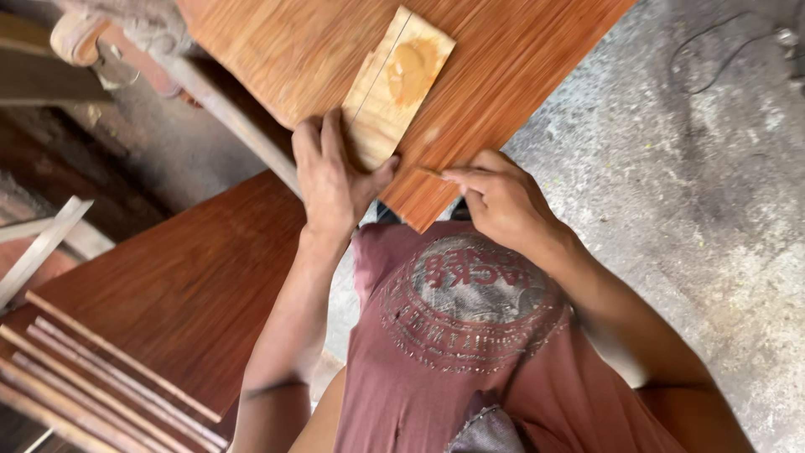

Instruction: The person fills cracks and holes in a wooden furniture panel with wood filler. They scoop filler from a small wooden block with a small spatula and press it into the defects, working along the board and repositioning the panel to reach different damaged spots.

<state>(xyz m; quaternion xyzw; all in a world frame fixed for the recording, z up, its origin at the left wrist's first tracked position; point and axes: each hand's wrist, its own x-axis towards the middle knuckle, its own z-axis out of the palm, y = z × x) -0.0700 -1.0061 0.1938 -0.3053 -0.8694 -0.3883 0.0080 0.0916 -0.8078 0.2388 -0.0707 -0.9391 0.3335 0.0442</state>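
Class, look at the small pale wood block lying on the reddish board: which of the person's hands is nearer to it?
Left. The left hand rests on the near end of the pale wood block, touching it. The right hand is off to the block's right, apart from it, at the reddish board edge.

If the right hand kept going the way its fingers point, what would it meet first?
The right hand points left along the near edge of the reddish wood panel. First in that line is probably the pale wood block, pressed down by the left hand; the thumb may come first, since depth is unclear.
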